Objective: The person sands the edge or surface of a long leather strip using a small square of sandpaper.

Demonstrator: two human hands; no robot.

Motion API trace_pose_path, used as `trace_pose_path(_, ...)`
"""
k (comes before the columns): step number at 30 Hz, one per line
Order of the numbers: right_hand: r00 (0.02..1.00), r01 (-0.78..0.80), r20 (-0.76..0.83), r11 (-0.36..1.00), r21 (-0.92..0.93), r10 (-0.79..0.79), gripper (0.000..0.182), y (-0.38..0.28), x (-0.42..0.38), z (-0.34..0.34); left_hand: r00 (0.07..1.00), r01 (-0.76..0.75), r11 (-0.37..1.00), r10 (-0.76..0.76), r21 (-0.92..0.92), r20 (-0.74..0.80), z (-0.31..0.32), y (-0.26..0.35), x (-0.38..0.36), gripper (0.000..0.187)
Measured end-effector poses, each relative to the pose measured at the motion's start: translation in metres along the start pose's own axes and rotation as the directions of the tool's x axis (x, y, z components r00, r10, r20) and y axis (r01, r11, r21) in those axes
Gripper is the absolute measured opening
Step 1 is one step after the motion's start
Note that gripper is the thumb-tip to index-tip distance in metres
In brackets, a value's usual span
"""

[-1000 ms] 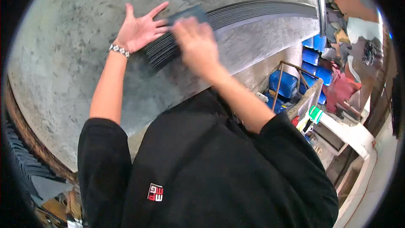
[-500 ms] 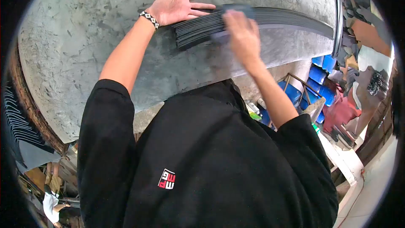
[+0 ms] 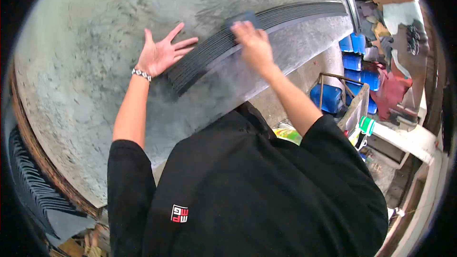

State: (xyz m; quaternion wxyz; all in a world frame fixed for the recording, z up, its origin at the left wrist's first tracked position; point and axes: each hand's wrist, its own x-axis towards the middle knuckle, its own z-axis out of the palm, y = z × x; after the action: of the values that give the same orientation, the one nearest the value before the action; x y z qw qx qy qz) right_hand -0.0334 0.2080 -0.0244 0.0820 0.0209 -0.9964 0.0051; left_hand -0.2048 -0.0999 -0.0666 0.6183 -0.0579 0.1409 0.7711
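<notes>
Far left, below the counter edge: a second stack of dark ribbed strips, apart from the work.

Counter was grey, scuffed, marked with dark smears. Person in a black shirt leaned over it.

Left hand lay flat on the counter, fingers spread, nothing in its grip; fingertips just touched the near end of the long row of overlapped dark strips. A bracelet showed at the wrist.

The row ran from beside that hand up and right in a curve toward the counter's far right edge.

Right hand was on top of the row, partway along it, its grip closed on a small dark pad pressed against the strips. Hand was blurred, so the exact finger hold could not be read.

Judgement: the strips were already laid out and fanned. The pad sat on the left part of the row, so most of its length toward the right likely remained to be worked; no visible difference in surface confirmed which stretch was done.

Right of the counter: blue jugs on the floor, a metal frame, piled scraps.
</notes>
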Motion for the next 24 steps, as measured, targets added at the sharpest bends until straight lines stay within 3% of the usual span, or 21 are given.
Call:
trace_pose_path(3,0.907,-0.421,-0.076,0.902,-0.098,0.415,0.044,0.099,-0.005,0.028,0.999,0.021,0.996,-0.023,0.081,0.027,-0.014,0.000,0.005,0.109)
trace_pose_path(4,0.914,-0.407,-0.003,0.913,-0.034,0.407,0.045,0.092,0.003,0.022,1.000,0.023,0.991,-0.024,0.131,0.005,-0.012,-0.002,0.004,0.098)
trace_pose_path(5,0.917,-0.394,0.073,0.919,0.033,0.391,0.046,0.065,0.009,0.017,0.997,0.018,0.952,0.008,0.304,-0.083,-0.013,-0.003,0.006,0.091)
trace_pose_path(6,0.971,-0.235,-0.055,0.972,-0.011,0.235,0.049,0.018,0.003,0.019,0.985,0.027,0.885,0.055,0.465,-0.161,-0.017,-0.006,0.010,0.085)
trace_pose_path(7,0.992,-0.124,-0.036,0.992,-0.022,0.124,0.051,-0.029,0.002,0.011,0.967,0.043,0.792,0.120,0.609,-0.224,-0.019,-0.012,0.016,0.078)
trace_pose_path(8,0.997,-0.063,0.049,0.998,0.017,0.062,0.062,-0.063,-0.010,0.031,0.939,0.028,0.527,0.277,0.849,-0.203,-0.026,-0.025,0.024,0.068)
trace_pose_path(9,0.992,0.014,0.124,0.986,0.163,-0.035,0.065,-0.092,-0.018,0.017,0.898,0.048,0.198,0.420,0.979,-0.129,-0.028,-0.040,0.025,0.059)
trace_pose_path(10,0.988,0.139,0.022,0.930,0.342,-0.156,0.064,-0.099,-0.031,0.025,0.789,0.159,-0.059,0.607,0.986,-0.091,0.024,-0.066,0.017,0.049)
trace_pose_path(11,0.967,0.220,0.051,0.921,0.322,-0.249,0.060,-0.081,-0.034,0.017,0.726,0.238,-0.271,0.688,0.933,0.015,0.031,-0.089,0.020,0.052)
trace_pose_path(13,0.967,0.206,0.119,0.967,0.147,-0.224,0.058,-0.002,-0.024,0.003,0.654,0.469,-0.555,0.741,0.687,0.153,0.035,-0.128,0.029,0.058)
trace_pose_path(15,0.985,-0.160,0.089,0.980,0.122,0.149,0.059,0.096,-0.006,0.000,0.596,0.549,-0.619,0.761,0.561,0.256,0.038,-0.147,0.035,0.064)
trace_pose_path(17,0.809,-0.587,0.090,0.803,0.102,0.581,0.045,0.193,0.010,-0.006,0.582,0.599,-0.615,0.774,0.513,0.248,0.035,-0.150,0.039,0.065)
trace_pose_path(18,0.794,-0.576,-0.251,0.817,-0.020,0.553,0.045,0.243,-0.003,0.049,0.583,0.605,-0.613,0.776,0.509,0.241,0.037,-0.149,0.040,0.064)
trace_pose_path(20,0.760,-0.643,-0.108,0.766,0.024,0.641,0.048,0.211,0.018,0.048,0.594,0.607,-0.614,0.772,0.504,0.225,0.042,-0.148,0.039,0.063)
trace_pose_path(21,0.851,-0.515,-0.154,0.855,-0.062,0.502,0.052,0.150,0.022,0.021,0.604,0.622,-0.610,0.773,0.490,0.195,0.044,-0.148,0.040,0.062)
trace_pose_path(22,0.926,-0.377,-0.028,0.920,-0.105,0.376,0.054,0.100,0.020,0.006,0.607,0.629,-0.618,0.770,0.471,0.199,0.040,-0.147,0.043,0.061)
trace_pose_path(23,0.980,-0.149,-0.119,0.984,0.098,0.160,0.056,0.064,0.001,0.035,0.613,0.636,-0.625,0.766,0.452,0.196,0.036,-0.149,0.042,0.061)
trace_pose_path(24,0.999,-0.026,-0.029,0.980,0.195,0.033,0.059,0.027,-0.017,0.016,0.622,0.640,-0.624,0.763,0.449,0.175,0.039,-0.149,0.041,0.061)
